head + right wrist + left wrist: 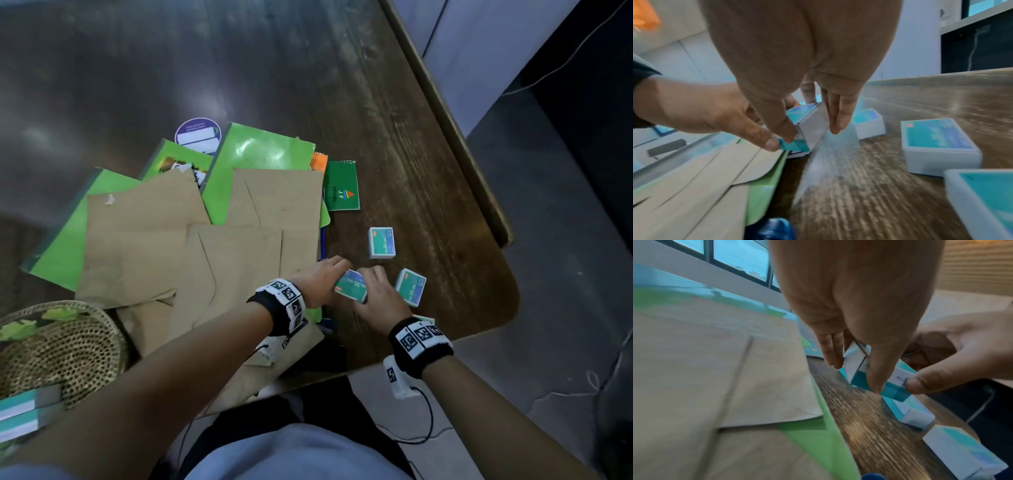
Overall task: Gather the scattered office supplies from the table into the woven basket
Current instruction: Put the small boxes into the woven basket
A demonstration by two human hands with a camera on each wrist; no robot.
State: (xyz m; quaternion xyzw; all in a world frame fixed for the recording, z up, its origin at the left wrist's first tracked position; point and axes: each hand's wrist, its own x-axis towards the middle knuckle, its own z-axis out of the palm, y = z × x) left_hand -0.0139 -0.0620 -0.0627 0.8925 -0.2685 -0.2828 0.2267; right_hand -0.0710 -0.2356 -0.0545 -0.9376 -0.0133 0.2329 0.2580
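A teal and white staple box [351, 287] is tilted just above the wooden table [394, 137], near its front right corner. My left hand [329, 274] pinches its left end and my right hand [375, 284] pinches its right end. In the left wrist view my left hand [856, 371] has thumb and fingers clamped on the staple box [894, 389]. In the right wrist view my right hand [811, 131] grips the same staple box [803, 112]. The woven basket [61, 346] sits at the lower left, far from both hands.
Two more staple boxes [382, 242] [410, 286] lie right of my hands, and a third [424, 320] peeks out by my right wrist. Brown envelopes [205, 240] cover green notebooks [260, 154] on the left. A small green spiral pad [342, 186] lies beyond. The table edge [479, 329] is close on the right.
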